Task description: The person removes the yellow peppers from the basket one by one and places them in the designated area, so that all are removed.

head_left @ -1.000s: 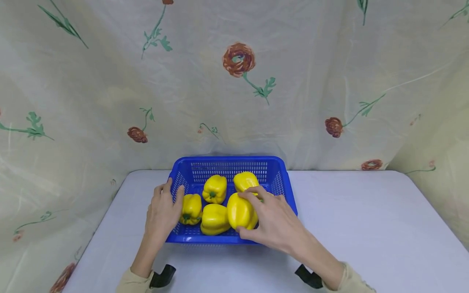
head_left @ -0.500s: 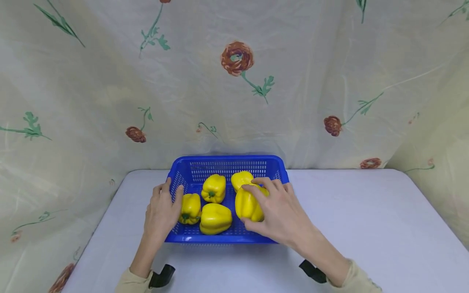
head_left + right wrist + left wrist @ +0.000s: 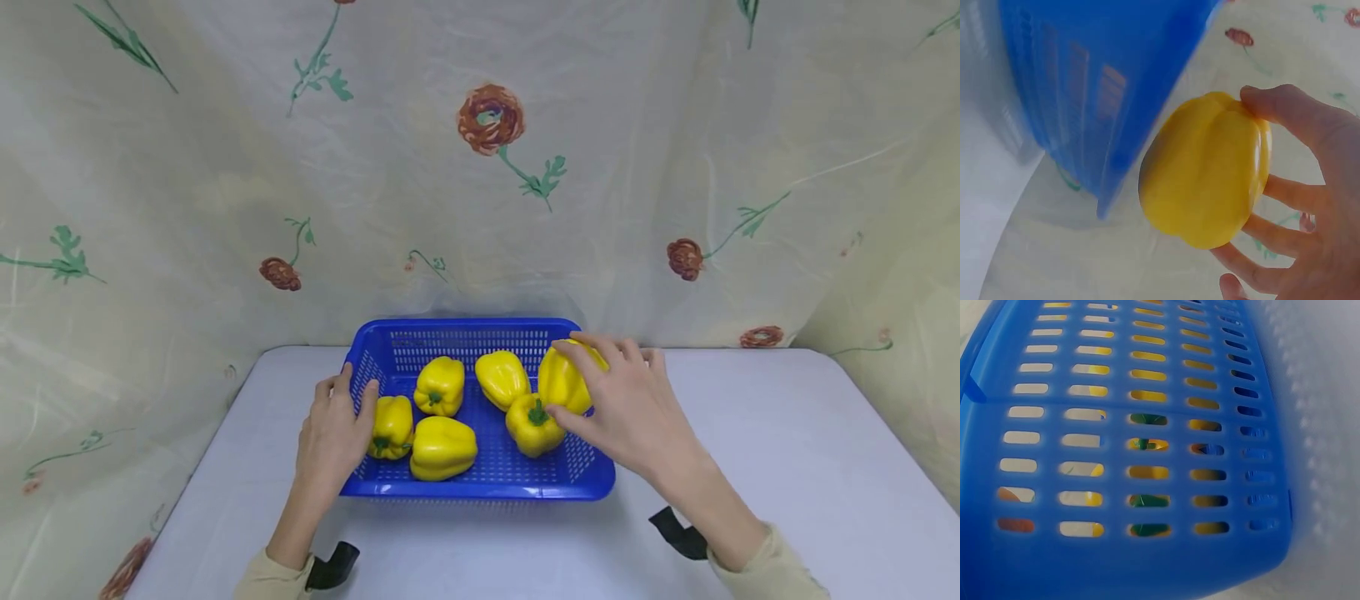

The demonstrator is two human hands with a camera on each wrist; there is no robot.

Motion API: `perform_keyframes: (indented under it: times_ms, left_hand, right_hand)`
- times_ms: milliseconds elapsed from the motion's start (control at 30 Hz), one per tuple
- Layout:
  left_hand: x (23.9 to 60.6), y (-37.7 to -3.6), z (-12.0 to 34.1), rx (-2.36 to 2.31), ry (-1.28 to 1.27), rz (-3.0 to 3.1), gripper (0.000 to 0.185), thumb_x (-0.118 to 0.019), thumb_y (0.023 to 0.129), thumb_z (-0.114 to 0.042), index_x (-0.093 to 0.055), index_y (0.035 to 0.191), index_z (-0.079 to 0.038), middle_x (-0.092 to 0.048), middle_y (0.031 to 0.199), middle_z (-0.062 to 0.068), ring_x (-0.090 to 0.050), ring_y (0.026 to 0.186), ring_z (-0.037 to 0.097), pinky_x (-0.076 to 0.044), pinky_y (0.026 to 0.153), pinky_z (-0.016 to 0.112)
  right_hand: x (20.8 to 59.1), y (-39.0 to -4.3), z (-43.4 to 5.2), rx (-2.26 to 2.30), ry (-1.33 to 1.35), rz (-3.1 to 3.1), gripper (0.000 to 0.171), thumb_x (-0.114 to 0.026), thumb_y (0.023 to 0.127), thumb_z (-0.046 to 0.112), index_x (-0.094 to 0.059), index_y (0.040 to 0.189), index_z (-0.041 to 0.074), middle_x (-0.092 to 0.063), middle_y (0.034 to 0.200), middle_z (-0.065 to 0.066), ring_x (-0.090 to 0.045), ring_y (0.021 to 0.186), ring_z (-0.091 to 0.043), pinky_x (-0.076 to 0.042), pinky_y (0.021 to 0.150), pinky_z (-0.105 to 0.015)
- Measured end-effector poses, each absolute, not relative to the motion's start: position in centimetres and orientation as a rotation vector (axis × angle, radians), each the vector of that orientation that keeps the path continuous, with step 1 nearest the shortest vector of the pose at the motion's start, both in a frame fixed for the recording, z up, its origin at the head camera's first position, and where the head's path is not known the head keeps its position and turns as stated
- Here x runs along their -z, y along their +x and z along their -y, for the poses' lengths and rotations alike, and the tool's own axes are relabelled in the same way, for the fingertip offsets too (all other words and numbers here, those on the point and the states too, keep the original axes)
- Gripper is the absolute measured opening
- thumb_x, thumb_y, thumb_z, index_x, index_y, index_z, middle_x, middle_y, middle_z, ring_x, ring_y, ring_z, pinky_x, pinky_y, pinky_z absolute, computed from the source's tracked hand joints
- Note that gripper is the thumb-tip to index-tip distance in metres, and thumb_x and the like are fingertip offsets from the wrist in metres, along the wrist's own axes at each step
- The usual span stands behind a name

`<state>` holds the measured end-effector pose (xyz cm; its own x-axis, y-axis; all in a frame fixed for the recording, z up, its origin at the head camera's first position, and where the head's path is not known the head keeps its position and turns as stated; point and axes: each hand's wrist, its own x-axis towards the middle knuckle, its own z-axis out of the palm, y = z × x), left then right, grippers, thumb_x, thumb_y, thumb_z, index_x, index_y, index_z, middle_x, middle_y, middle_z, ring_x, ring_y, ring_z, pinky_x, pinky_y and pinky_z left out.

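Note:
A blue slotted basket point(image 3: 480, 487) sits on the white table point(image 3: 750, 467). My right hand point(image 3: 626, 404) grips a yellow bell pepper point(image 3: 561, 379) lifted above the basket's right rim. The right wrist view shows that pepper point(image 3: 1207, 169) held by thumb and fingers beside the basket wall point(image 3: 1104, 87). Several yellow peppers lie in the basket, among them one with its green stem up point(image 3: 532, 426), one at the front point(image 3: 442, 447) and one at the left point(image 3: 392, 426). My left hand point(image 3: 330, 429) holds the basket's left rim. The left wrist view shows only the basket's slotted wall point(image 3: 1141, 456).
A cream floral curtain point(image 3: 480, 167) hangs right behind the table and wraps both sides. Bare table surface lies to the right of the basket and in front of it. Black straps point(image 3: 678, 533) sit on both wrists.
My right hand has lifted the pepper from the basket's front middle and carried it right and up, over the right rim. A stem-up pepper that it hid now shows. The left hand stayed.

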<state>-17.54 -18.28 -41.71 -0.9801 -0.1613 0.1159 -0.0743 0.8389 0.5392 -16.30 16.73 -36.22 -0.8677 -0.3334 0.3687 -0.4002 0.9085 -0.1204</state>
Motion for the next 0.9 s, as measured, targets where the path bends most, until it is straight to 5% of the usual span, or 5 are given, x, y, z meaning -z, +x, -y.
perform_keyframes:
  times_ms: [433, 900]
  left_hand:
    - [41.7, -17.3, 18.0, 0.764, 0.191, 2.878, 0.07, -0.046, 0.115, -0.041, -0.034, 0.165, 0.006, -0.044, 0.158, 0.041, -0.075, 0.08, 0.047, -0.066, 0.062, 0.047]
    - [41.8, -17.2, 18.1, 0.677, 0.18, 2.913, 0.072, -0.045, 0.114, -0.044, -0.032, 0.166, 0.004, -0.046, 0.156, 0.041, -0.076, 0.09, 0.051, -0.067, 0.071, 0.052]
  right_hand:
    - [35.6, -17.7, -20.1, -0.173, 0.414, 2.745, 0.075, -0.092, 0.085, 0.036, -0.061, 0.148, 0.009, -0.06, 0.153, -0.023, -0.056, 0.131, -0.053, -0.045, 0.101, -0.069]
    - [37.1, -20.5, -22.0, -0.225, 0.339, 2.861, 0.08, -0.093, 0.084, 0.024, -0.056, 0.151, 0.004, -0.058, 0.154, -0.026, -0.053, 0.136, -0.055, -0.047, 0.103, -0.071]
